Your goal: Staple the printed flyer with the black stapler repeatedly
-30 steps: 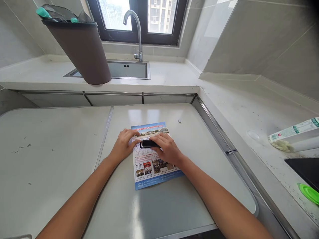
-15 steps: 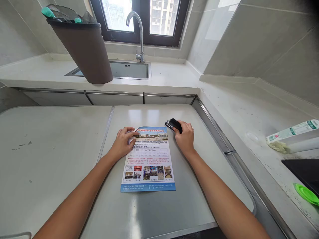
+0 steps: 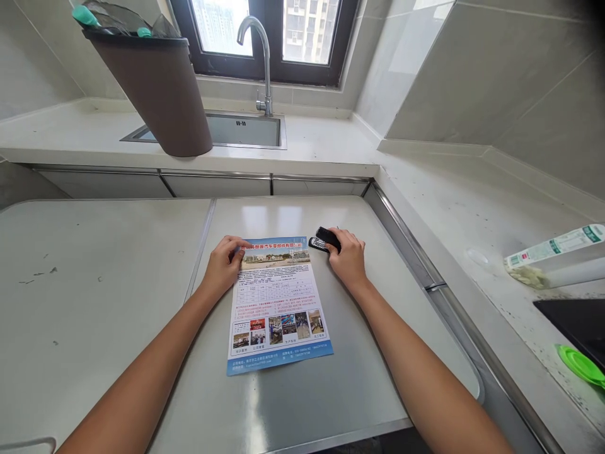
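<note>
Pale tabletop (image 3: 118,302) fills the lower frame, a printed sheet (image 3: 278,296) near centre. The left hand (image 3: 221,261) pinches the sheet's upper-left corner; the right hand (image 3: 350,255) grips a gaping black stapler (image 3: 328,237) beside its upper-right. A slack left pinch could let the sheet skew.

- Hands: two; one left hand (image 3: 225,263), one right hand (image 3: 350,256).
- Flyer (image 3: 278,302): one showing; sheets beneath, can't tell.
- Stapler (image 3: 326,238): one.
- Bin (image 3: 154,94): one.
- Teal tops (image 3: 86,16) in bin: two.
- Tap (image 3: 267,69): one.
- Sink (image 3: 283,135): one.
- Window panes (image 3: 307,31): two in view.
- Labelled package (image 3: 555,247): one.
- Green lid (image 3: 581,367): one.
- Table panels (image 3: 118,271): two.
</note>
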A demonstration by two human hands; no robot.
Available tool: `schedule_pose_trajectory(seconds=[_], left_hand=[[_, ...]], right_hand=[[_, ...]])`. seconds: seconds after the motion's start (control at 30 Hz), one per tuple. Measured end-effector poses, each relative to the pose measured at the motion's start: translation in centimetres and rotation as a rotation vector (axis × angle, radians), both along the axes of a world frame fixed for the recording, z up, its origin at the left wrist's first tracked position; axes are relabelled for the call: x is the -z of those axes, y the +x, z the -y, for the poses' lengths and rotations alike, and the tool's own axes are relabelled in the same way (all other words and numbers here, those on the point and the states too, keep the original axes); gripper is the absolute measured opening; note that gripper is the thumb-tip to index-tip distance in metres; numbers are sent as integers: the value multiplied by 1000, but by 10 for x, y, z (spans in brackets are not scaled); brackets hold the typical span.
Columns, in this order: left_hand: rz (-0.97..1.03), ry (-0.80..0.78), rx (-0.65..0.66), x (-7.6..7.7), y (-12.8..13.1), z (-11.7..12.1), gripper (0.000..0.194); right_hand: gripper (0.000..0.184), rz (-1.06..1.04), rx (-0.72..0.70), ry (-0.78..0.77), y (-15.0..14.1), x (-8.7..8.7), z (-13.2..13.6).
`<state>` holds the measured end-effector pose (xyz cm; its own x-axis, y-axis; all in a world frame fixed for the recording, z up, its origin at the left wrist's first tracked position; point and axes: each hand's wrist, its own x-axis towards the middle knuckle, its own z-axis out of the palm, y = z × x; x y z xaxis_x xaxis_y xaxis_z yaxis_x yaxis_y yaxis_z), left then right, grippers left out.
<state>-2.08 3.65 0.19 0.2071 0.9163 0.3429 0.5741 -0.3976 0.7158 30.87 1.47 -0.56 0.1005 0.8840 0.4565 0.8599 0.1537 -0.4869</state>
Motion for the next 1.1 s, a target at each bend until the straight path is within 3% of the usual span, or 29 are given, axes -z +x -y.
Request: schedule_pose_trajectory(seconds=[0.23,0.43,0.67,1.1], left_hand=[[140,-11,-99,-2,-2,-1,23],[144,-24,-153,-1,-2,-2,24],[137,-30,-134,2,-2,-3,24],[116,-31,-137,0,0,-2,25]], right_hand=[[33,54,-173,-30,-6,-7,6],[22,56,-265,-36,-9,-13,11],[29,85,-411,-60,-14,-13,13],[33,158,-402,-42,-20,-12,16]])
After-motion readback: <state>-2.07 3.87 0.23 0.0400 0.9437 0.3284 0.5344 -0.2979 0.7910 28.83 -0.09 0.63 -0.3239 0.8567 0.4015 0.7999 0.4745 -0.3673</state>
